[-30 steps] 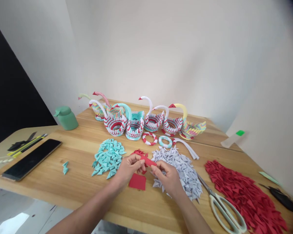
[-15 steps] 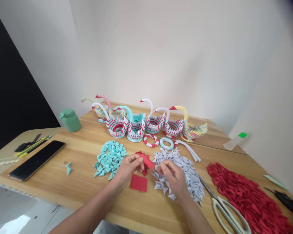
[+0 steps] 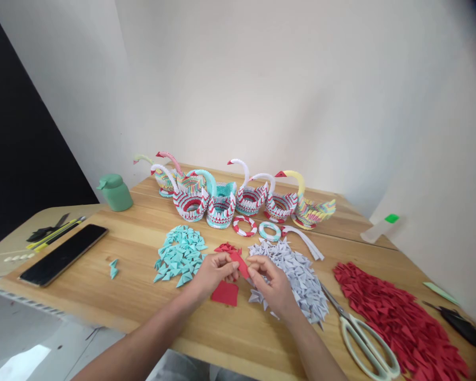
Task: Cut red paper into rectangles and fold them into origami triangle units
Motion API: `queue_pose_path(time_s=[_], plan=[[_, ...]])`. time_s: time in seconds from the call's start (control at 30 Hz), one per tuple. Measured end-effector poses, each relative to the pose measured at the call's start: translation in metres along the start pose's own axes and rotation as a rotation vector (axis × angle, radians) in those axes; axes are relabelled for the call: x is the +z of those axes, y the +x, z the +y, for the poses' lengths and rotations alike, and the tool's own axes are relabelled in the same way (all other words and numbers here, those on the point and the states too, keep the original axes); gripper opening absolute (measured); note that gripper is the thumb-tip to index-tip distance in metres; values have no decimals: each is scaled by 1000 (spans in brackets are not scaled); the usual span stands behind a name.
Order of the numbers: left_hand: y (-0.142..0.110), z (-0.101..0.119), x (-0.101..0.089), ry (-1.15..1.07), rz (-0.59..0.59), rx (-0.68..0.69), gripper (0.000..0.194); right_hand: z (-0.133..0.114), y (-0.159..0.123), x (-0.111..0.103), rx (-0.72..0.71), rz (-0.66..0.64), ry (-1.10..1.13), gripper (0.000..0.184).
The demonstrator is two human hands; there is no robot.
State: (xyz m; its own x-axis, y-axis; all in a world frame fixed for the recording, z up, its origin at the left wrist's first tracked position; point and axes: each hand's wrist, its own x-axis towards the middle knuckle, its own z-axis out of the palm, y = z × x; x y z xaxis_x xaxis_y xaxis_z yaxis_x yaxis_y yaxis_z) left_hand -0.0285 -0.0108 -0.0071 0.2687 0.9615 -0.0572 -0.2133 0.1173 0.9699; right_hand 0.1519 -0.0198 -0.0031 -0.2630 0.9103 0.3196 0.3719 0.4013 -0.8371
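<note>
My left hand point(image 3: 214, 272) and my right hand point(image 3: 272, 286) both pinch a small strip of red paper point(image 3: 241, 264) just above the wooden table point(image 3: 103, 296), fingers closed on it. Under my hands lies a flat red paper square point(image 3: 225, 292). A small heap of red folded pieces point(image 3: 226, 247) sits right behind the strip. To the left is a pile of teal folded triangles point(image 3: 179, 254), and my right hand rests on the edge of a pile of white folded triangles point(image 3: 301, 275).
A row of paper swans point(image 3: 238, 196) and two paper rings point(image 3: 257, 227) stands at the back. Scissors point(image 3: 360, 338) and a big spread of red triangles point(image 3: 396, 317) lie to the right. A phone point(image 3: 63, 254), pens point(image 3: 51, 232) and a green container point(image 3: 115, 192) are on the left.
My right hand let go of the strip half a second ago and has come back to pinch it again. The left hand has kept hold throughout.
</note>
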Motion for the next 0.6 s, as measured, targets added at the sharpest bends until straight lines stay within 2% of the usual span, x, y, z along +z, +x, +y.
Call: queue_pose_path(time_s=[0.1, 0.23, 0.3, 0.37, 0.5, 0.6], plan=[[-3, 4, -1, -26, -43, -10, 38, 0, 2, -6, -96, 29, -77, 23], [-4, 4, -2, -26, -122, -24, 37, -1, 7, -10, -390, 30, -219, 23], [-4, 1, -2, 34, -142, -6, 35, -2, 8, -10, -462, 19, -237, 20], [-5, -2, -1, 190, -130, 72, 32, -3, 8, -9, -453, 11, -231, 15], [-10, 0, 2, 615, -87, 299, 26, -4, 7, -6, -317, 20, -182, 9], [-14, 4, 4, 755, -100, 363, 27, -4, 5, -4, -185, 28, -106, 10]])
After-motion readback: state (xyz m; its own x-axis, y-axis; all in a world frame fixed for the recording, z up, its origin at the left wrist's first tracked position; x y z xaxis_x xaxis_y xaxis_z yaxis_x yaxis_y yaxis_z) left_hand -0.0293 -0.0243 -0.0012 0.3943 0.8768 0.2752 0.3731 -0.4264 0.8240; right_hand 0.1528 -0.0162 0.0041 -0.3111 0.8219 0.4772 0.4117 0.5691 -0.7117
